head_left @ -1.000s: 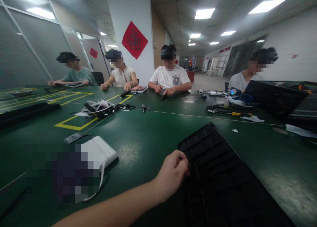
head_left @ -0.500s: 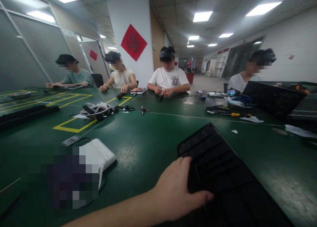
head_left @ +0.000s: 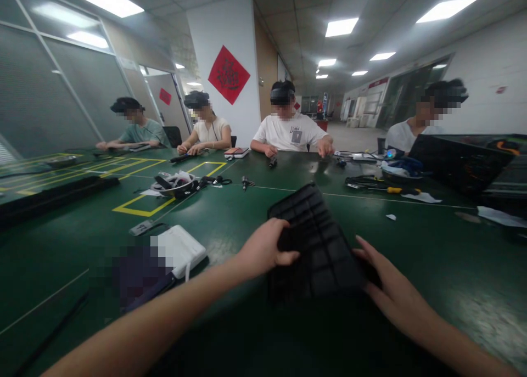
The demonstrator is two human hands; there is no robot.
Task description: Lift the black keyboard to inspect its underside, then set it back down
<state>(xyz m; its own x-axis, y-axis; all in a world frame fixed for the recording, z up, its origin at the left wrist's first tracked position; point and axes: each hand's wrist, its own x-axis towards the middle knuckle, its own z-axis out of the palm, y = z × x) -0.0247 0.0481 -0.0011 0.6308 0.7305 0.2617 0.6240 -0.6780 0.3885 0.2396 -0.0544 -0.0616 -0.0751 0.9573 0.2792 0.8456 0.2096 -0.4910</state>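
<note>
A black, gridded tray (head_left: pixel 315 240) is held tilted over the green table in front of me, its surface divided into many squarish cells. My left hand (head_left: pixel 269 245) is closed on its left edge, with the thumb lying over the cells. Around the lower right corner curls my right hand (head_left: pixel 382 283), thumb near the front edge and fingers along the side; part of its grip is hidden behind the tray.
Left of the tray lie a white box-shaped device (head_left: pixel 183 251) with a cable and a dark, blurred-out item (head_left: pixel 142 273). Farther back are a cable bundle (head_left: pixel 175 184), a yellow-handled tool (head_left: pixel 397 190) and a laptop (head_left: pixel 457 163). Several people sit along the green table (head_left: pixel 230 212).
The tray has shifted left and turned. My right hand has come into view at its right side. One co-worker opposite has reached a hand out sideways.
</note>
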